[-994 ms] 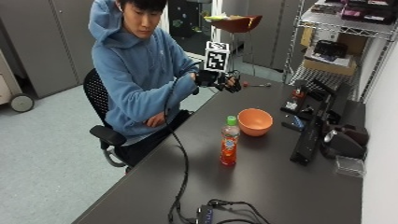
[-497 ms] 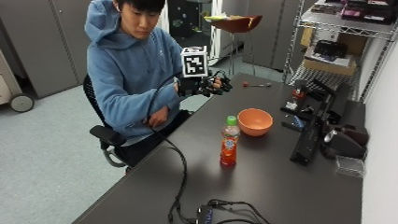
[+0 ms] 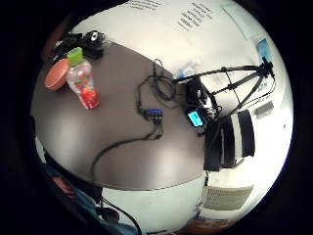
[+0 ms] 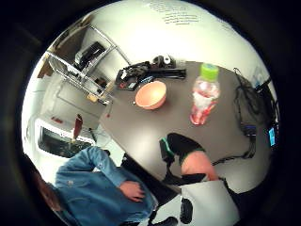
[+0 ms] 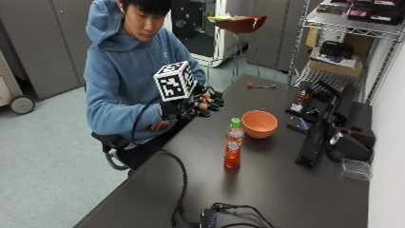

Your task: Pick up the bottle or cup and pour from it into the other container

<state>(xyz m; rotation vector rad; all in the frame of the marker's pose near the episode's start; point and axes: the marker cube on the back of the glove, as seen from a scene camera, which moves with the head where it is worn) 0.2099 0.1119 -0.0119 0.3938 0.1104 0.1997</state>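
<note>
A clear bottle (image 5: pixel 233 147) with a green cap and a red label stands upright near the middle of the dark table (image 5: pixel 278 190). An orange bowl (image 5: pixel 259 124) sits just behind it, a short gap apart. My gloved right hand (image 5: pixel 204 103) hovers above the table's edge by the person's chest, well short of the bottle, with its fingers loosely curled and holding nothing. Both palm views look out over the table from a distance, one showing the bottle (image 3: pixel 83 82) beside the bowl (image 3: pixel 56 74), the other showing the bottle (image 4: pixel 203 96) and the bowl (image 4: pixel 151 94).
Black cables and a hub (image 5: pixel 212 216) lie at the table's near end. Black devices (image 5: pixel 316 135) and a clear box (image 5: pixel 356 168) line the wall side. A small red-tipped tool (image 5: pixel 259 86) lies at the far end. A wire shelf (image 5: pixel 342 52) stands behind.
My right hand has drawn back from over the table toward the person's chest and dropped a little. The bottle and bowl have not moved.
</note>
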